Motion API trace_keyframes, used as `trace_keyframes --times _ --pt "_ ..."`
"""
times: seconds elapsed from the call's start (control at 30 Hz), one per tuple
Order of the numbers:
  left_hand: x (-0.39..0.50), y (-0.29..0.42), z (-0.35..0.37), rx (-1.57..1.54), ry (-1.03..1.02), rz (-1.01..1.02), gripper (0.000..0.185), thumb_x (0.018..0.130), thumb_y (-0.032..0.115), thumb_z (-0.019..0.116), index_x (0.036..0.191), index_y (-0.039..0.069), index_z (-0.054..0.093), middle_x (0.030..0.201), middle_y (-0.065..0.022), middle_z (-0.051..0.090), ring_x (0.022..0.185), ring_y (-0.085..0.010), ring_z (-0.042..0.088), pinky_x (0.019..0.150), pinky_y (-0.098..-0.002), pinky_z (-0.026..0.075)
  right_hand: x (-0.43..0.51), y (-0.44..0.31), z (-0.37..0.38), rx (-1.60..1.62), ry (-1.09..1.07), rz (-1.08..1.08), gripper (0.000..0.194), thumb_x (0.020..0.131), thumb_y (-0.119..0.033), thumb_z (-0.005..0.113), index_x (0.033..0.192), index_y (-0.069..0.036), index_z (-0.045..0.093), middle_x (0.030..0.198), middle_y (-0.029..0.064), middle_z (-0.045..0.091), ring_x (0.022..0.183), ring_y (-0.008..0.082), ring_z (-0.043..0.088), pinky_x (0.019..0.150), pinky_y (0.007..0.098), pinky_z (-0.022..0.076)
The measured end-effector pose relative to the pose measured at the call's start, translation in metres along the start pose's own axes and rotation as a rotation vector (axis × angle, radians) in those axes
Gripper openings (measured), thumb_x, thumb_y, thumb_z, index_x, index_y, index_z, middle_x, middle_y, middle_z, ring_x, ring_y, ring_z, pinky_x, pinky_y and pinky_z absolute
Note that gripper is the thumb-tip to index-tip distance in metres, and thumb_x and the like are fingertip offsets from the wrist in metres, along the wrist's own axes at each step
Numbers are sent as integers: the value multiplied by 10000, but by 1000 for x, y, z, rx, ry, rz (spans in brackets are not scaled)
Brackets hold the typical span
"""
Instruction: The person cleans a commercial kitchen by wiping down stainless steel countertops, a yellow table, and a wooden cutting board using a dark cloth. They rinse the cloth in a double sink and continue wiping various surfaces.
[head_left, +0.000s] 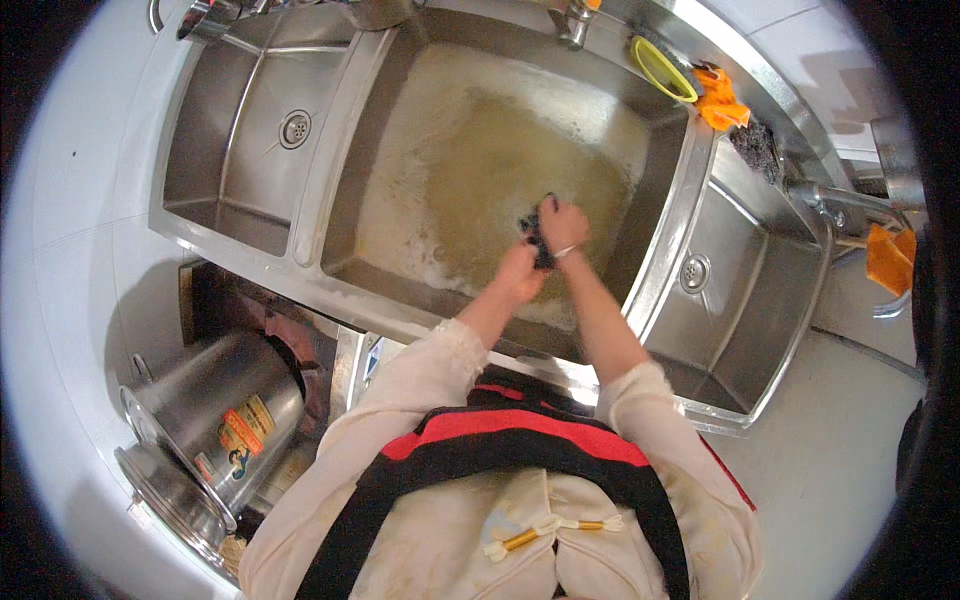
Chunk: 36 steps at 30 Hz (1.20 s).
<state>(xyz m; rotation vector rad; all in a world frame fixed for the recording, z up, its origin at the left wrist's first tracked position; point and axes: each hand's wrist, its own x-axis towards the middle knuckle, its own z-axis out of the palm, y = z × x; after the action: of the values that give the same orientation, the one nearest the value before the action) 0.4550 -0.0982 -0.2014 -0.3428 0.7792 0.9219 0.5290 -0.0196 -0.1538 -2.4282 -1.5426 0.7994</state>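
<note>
My left hand (521, 271) and my right hand (564, 225) are close together over the middle basin (660, 196) of a stainless steel sink. Between them they grip a dark, bunched piece of material (541, 255), maybe a cloth or scouring pad; blur and my fingers hide its exact kind. My right hand is the farther one, with a light band at its wrist. Cloudy yellowish water (480, 165) with patches of foam lies in the basin below.
Side basins with drains flank the middle one, left (262, 180) and right (739, 277). A yellow-rimmed strainer (664, 69), an orange cloth (720, 97) and a dark mesh scourer (756, 150) lie along the back right. A large steel pot (247, 397) rests low at left.
</note>
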Motion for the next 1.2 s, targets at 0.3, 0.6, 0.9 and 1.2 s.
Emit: trace_keyframes --times 0.3,0.6,0.9,1.2 --pt "-11 53 -28 160 -297 109 264 950 179 434 1145 36 539 1112 -137 592 1049 -274 593 914 -441 499 -87 -24 -2 206 -255 -317 445 851 -391 460 737 -14 668 799 278 620 741 450 615 690 513 480" --pt "-23 44 3 271 403 -190 469 949 331 482 1312 51 381 1236 -183 517 1066 -398 547 890 -607 461 76 103 38 -101 337 -16 426 873 -338 554 1177 -39 577 1285 232 510 1011 465 577 878 510 467" --pt "-38 70 -18 251 84 19 259 944 223 442 1091 42 555 973 -104 620 789 -234 626 713 -407 533 -79 8 -12 415 -408 -355 401 841 -390 607 955 -6 622 853 223 637 774 342 625 706 409 482" --pt "-76 55 88 819 -129 36 241 910 126 473 1124 56 561 1040 -66 623 881 -188 625 735 -318 539 -42 24 -57 1835 -958 249 407 920 -414 557 1096 -53 620 1043 109 668 920 231 657 830 364 534"
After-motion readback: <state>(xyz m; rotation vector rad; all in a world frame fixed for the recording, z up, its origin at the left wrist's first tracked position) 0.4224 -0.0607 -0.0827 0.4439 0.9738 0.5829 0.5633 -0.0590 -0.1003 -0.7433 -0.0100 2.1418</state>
